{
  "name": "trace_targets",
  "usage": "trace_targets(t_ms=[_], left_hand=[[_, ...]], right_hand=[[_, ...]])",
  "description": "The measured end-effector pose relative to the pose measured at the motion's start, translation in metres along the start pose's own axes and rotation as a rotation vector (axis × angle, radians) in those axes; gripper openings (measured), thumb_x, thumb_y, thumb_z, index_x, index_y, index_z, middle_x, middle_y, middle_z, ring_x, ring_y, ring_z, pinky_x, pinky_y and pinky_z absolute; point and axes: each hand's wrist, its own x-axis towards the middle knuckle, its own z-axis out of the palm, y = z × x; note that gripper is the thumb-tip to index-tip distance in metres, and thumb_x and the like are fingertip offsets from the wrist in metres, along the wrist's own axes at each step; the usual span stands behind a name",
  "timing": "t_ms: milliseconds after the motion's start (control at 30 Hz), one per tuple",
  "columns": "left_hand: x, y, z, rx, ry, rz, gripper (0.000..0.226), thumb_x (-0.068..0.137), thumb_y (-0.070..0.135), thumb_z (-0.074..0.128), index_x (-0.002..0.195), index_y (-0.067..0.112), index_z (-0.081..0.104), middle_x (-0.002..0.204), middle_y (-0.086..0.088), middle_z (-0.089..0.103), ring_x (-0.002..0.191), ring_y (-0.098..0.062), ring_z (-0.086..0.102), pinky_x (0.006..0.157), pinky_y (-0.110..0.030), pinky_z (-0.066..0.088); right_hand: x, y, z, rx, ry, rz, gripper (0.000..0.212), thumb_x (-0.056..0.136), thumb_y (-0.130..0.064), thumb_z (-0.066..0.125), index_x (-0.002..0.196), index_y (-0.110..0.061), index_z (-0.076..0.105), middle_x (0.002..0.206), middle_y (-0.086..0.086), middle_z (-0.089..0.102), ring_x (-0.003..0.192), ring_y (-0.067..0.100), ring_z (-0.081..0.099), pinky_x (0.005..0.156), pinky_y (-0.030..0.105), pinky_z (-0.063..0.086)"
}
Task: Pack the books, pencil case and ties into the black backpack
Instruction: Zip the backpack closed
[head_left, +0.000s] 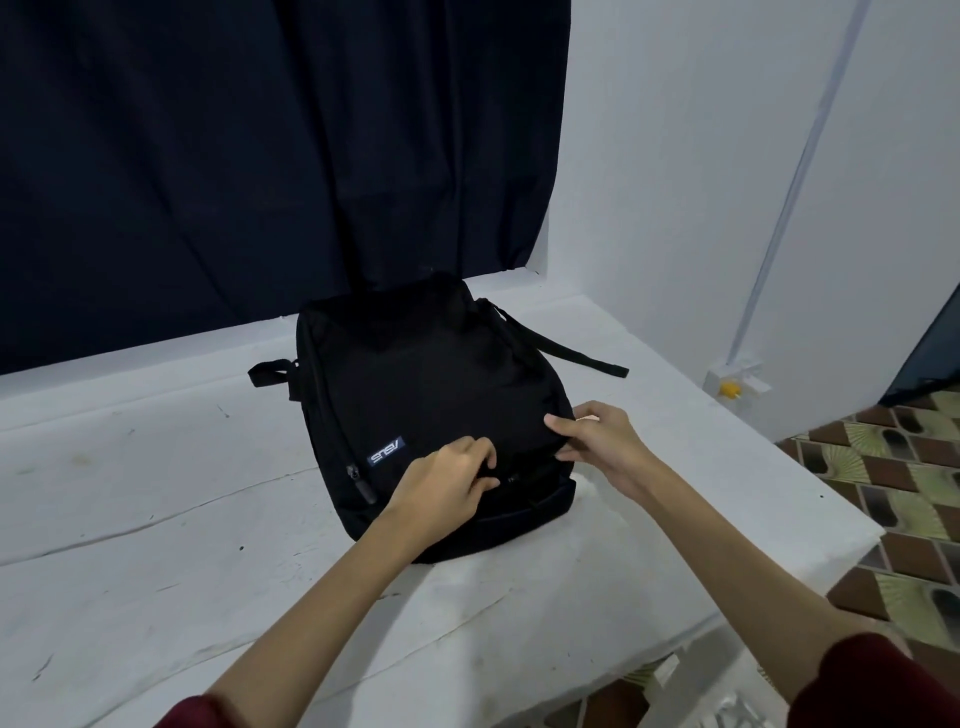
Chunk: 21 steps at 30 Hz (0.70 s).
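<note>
Black backpack (415, 395) lies flat on the tabletop (156, 545), top toward us. Our left hand (447, 483) pinches at the zipper; right hand (597, 441) pinches the fabric, likely to tension it. Books, case, ties not visible.

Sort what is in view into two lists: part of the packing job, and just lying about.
Job:
black backpack
left hand, pinching at its zipper
right hand, gripping its fabric

Lying about:
dark curtain
yellow object by the wall
</note>
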Motion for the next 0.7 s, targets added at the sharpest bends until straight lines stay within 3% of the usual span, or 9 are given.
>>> trace_targets(t_ms=[67, 133, 233, 300, 367, 433, 500, 567, 700], left_hand=[[-0.002, 0.0, 0.005, 0.135, -0.028, 0.037, 0.025, 0.096, 0.035, 0.049, 0.113, 0.017, 0.048, 0.105, 0.005, 0.05, 0.097, -0.014, 0.053, 0.07, -0.027, 0.045], [-0.004, -0.003, 0.008, 0.148, -0.052, 0.034, 0.022, 0.097, 0.032, 0.048, 0.111, 0.015, 0.049, 0.106, 0.003, 0.05, 0.098, -0.015, 0.052, 0.071, -0.026, 0.043], [-0.006, -0.008, 0.007, -0.063, -0.002, 0.013, 0.008, 0.096, 0.021, 0.052, 0.094, 0.013, 0.052, 0.09, 0.003, 0.051, 0.071, -0.01, 0.049, 0.065, -0.02, 0.035], [-0.007, -0.008, 0.004, -0.204, 0.063, -0.022, 0.011, 0.092, 0.016, 0.058, 0.084, 0.015, 0.051, 0.079, 0.008, 0.05, 0.06, -0.007, 0.045, 0.061, -0.018, 0.033], [-0.008, -0.008, 0.0, -0.265, 0.086, -0.04, 0.015, 0.091, 0.016, 0.061, 0.081, 0.018, 0.05, 0.073, 0.011, 0.048, 0.058, -0.006, 0.045, 0.059, -0.017, 0.033], [-0.007, -0.008, -0.002, -0.275, 0.084, -0.038, 0.014, 0.09, 0.017, 0.062, 0.081, 0.018, 0.051, 0.072, 0.012, 0.048, 0.06, -0.006, 0.047, 0.059, -0.019, 0.033], [-0.007, -0.01, -0.002, -0.274, 0.086, -0.035, 0.011, 0.089, 0.017, 0.062, 0.083, 0.015, 0.053, 0.072, 0.012, 0.048, 0.06, -0.006, 0.047, 0.059, -0.02, 0.034], [-0.008, -0.01, -0.003, -0.273, 0.079, -0.037, 0.011, 0.09, 0.017, 0.062, 0.084, 0.013, 0.054, 0.072, 0.012, 0.048, 0.06, -0.005, 0.047, 0.059, -0.02, 0.034], [-0.008, -0.008, -0.007, -0.246, 0.06, -0.018, 0.011, 0.09, 0.016, 0.061, 0.083, 0.014, 0.053, 0.072, 0.013, 0.046, 0.059, -0.004, 0.045, 0.057, -0.014, 0.031]], right_hand=[[-0.002, 0.007, 0.001, -0.017, 0.033, -0.015, 0.021, 0.084, -0.013, 0.071, 0.091, -0.006, 0.052, 0.08, 0.01, 0.063, 0.065, 0.018, 0.061, 0.062, 0.024, 0.053], [-0.001, 0.016, 0.002, -0.088, 0.061, -0.037, 0.026, 0.085, -0.016, 0.07, 0.102, -0.004, 0.053, 0.081, 0.006, 0.062, 0.071, 0.016, 0.061, 0.062, 0.025, 0.053], [-0.001, 0.025, 0.002, -0.21, 0.135, -0.116, 0.036, 0.084, -0.023, 0.071, 0.111, -0.005, 0.054, 0.086, 0.003, 0.062, 0.083, 0.019, 0.062, 0.078, 0.033, 0.055], [-0.01, 0.029, 0.009, -0.287, 0.261, -0.303, 0.035, 0.083, -0.024, 0.072, 0.107, -0.009, 0.053, 0.092, -0.001, 0.057, 0.082, 0.016, 0.058, 0.078, 0.026, 0.049], [-0.024, 0.037, 0.021, -0.411, 0.39, -0.671, 0.03, 0.08, -0.026, 0.074, 0.092, -0.008, 0.053, 0.085, -0.002, 0.05, 0.077, 0.016, 0.05, 0.069, 0.021, 0.039], [-0.035, 0.045, 0.032, -0.615, 0.353, -0.821, 0.035, 0.076, -0.037, 0.074, 0.074, -0.009, 0.051, 0.068, -0.007, 0.043, 0.066, 0.016, 0.044, 0.059, 0.025, 0.036], [-0.037, 0.049, 0.037, -0.851, 0.178, -0.66, 0.039, 0.078, -0.044, 0.071, 0.071, -0.01, 0.052, 0.058, -0.009, 0.039, 0.063, 0.014, 0.042, 0.057, 0.029, 0.035], [-0.035, 0.054, 0.035, -0.921, 0.056, -0.53, 0.03, 0.086, -0.034, 0.065, 0.073, -0.011, 0.053, 0.057, -0.006, 0.042, 0.064, 0.016, 0.043, 0.057, 0.028, 0.033], [-0.036, 0.052, 0.029, -0.891, 0.06, -0.594, 0.018, 0.092, -0.018, 0.056, 0.076, -0.011, 0.051, 0.053, -0.007, 0.038, 0.056, 0.02, 0.04, 0.047, 0.022, 0.027]])
